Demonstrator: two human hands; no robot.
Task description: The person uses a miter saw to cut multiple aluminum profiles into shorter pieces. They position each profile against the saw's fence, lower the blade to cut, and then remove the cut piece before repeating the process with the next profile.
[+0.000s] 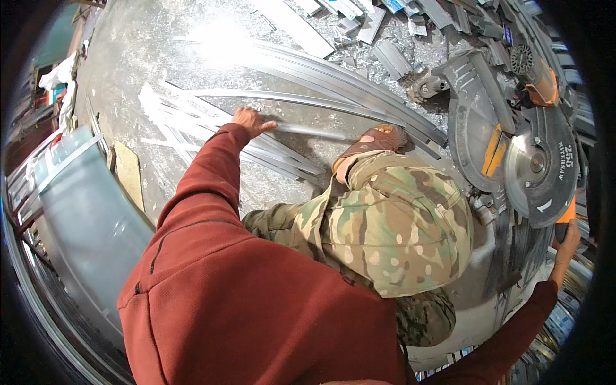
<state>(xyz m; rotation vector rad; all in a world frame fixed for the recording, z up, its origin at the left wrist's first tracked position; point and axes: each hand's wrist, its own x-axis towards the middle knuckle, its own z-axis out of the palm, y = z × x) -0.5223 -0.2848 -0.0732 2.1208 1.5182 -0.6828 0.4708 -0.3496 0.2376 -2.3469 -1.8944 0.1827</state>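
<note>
My left hand [255, 122] reaches out over the floor, its fingers bent over a thin silver metal strip [314, 133]. That strip runs from the hand toward my brown sandal [378, 140]. On the right stands a miter saw with a round blade guard [539, 168] and a dark base with a yellow-orange insert [493, 151]. At the saw's near side, my right hand [566, 250] is closed around its orange and black handle [566, 218]. The fingers of that hand are partly hidden by the handle.
More long metal profiles [301, 70] lie across the floor beyond my left hand. Metal offcuts [391, 58] and shavings are scattered at the far right. A translucent sheet-covered stack [83, 212] stands at the left. My bent knee [410, 224] in camouflage trousers lies between both arms.
</note>
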